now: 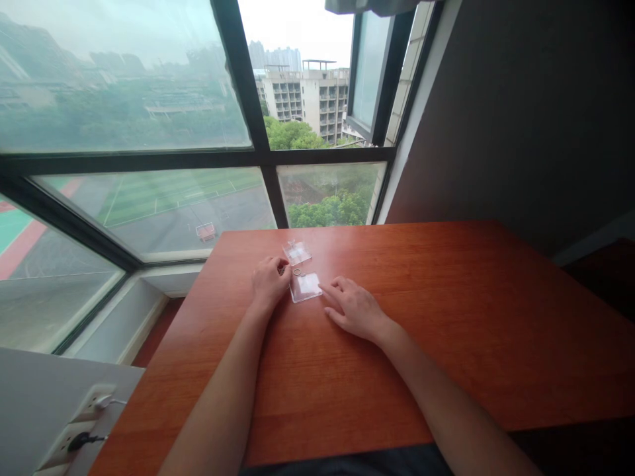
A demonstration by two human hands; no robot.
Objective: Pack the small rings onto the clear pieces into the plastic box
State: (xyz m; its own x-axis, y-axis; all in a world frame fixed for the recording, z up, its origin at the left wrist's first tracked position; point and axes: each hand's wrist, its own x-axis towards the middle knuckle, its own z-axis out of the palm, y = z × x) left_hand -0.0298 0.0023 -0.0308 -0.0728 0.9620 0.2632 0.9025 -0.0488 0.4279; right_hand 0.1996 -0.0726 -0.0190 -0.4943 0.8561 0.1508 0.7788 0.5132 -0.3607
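Note:
A clear, flat, square plastic piece [306,287] lies on the table between my hands. At its far edge sits a small metal ring [297,272]. Just beyond is a second clear plastic piece [297,253] with a small tab on its far side. My left hand [270,283] rests left of the square piece, thumb and fingers closed together at its corner; something small and dark shows between them, too small to name. With fingers stretched out, my right hand [356,308] lies to the right, its index fingertip at the square piece's right edge.
The reddish-brown wooden table [446,317] reaches to the window frame [262,158]. One window pane [370,73] stands ajar. A dark wall [520,119] rises on the right. Low on the left wall are sockets [74,436] with plugs in them.

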